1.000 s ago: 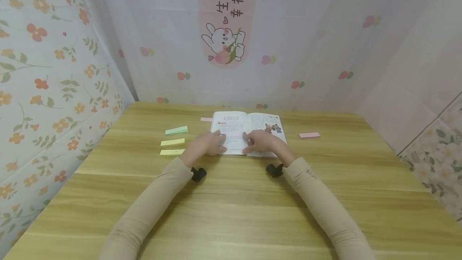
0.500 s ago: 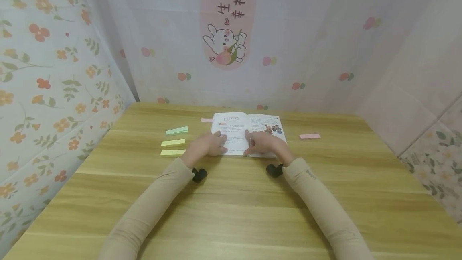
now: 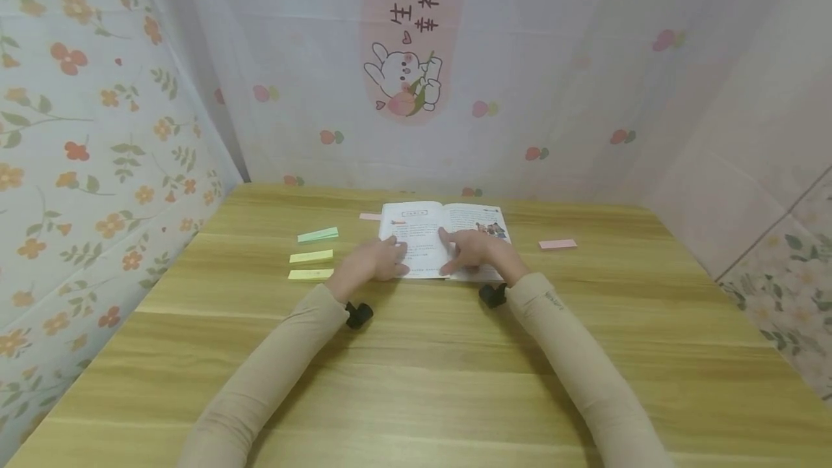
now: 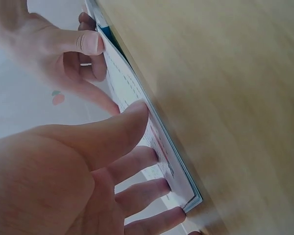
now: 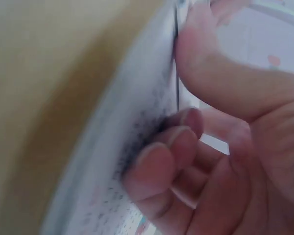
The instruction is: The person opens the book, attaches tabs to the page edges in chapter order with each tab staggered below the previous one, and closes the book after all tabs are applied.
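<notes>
An open book (image 3: 419,233) lies at the far middle of the table, with printed text on both pages and a coloured picture on the right one. My left hand (image 3: 383,260) rests on the left page near its outer side, thumb and fingers spread. At the book's centre fold, my right hand (image 3: 477,248) holds its thumb and index finger down on the paper. In the right wrist view, the other fingers (image 5: 154,171) are bent with their tips against the printed page (image 5: 100,161). The left wrist view has the left thumb (image 4: 132,117) along the book's near edge.
Left of the book lie a green paper strip (image 3: 318,235) and two yellow strips (image 3: 310,257). A pink strip (image 3: 371,217) sits at its upper left corner, another pink strip (image 3: 557,244) to its right. Patterned curtains (image 3: 552,78) surround the wooden table (image 3: 422,381).
My right hand has shifted a little to the right and farther up along the fold, its fingers reaching over the right page. The left hand stays in place on the left page.
</notes>
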A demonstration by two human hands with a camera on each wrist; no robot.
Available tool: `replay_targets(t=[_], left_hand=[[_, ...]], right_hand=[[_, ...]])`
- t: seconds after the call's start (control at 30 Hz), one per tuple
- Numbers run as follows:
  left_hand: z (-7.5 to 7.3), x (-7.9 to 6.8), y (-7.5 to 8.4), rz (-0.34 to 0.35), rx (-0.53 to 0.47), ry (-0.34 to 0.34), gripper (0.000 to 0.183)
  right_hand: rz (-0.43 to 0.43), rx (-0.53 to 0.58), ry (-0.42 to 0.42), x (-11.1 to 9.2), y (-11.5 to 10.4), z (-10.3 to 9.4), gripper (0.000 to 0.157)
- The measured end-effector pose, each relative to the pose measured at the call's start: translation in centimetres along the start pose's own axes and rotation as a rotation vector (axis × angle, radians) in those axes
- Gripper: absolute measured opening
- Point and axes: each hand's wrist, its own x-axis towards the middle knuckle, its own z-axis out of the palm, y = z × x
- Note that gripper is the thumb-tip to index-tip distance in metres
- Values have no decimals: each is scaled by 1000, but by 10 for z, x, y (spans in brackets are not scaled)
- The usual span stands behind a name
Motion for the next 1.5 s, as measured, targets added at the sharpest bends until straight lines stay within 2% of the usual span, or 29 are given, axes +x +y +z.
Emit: replay_targets(t=[0.07,0.17,0.27,0.33,0.47,0.73,1.03,1.13,1.37,1.5], left_hand=[[0,0,0,3,3,-3,63],[0,-1,-1,1,2,-4,63],[-1,-1,-1,-11,0,1,63],[-2,-2,-2,-8,3,6,63],[-2,-2,-2,4,13,1,62],[1,-1,-3,-3,22,8,61],[1,-1,-2,-2,19,7,60],[0,-2,-2,-2,21,0,61],[-1,0,-4,17,28,9,60],[1,0,-4,2,23,10,59]], right_hand=[[8,-38,-39,1,-1,-3,103],[48,-71,-52,4,-4,-9,104],[82,-68,-27,8,-6,-13,102],[99,-27,-12,11,-5,-15,99],[63,-14,28,17,1,-17,93],[10,-39,97,31,15,-16,95],[70,-1,143,45,14,-18,81],[70,-9,129,48,14,-19,83],[89,-26,31,45,8,-29,89],[100,-23,34,48,7,-28,86]])
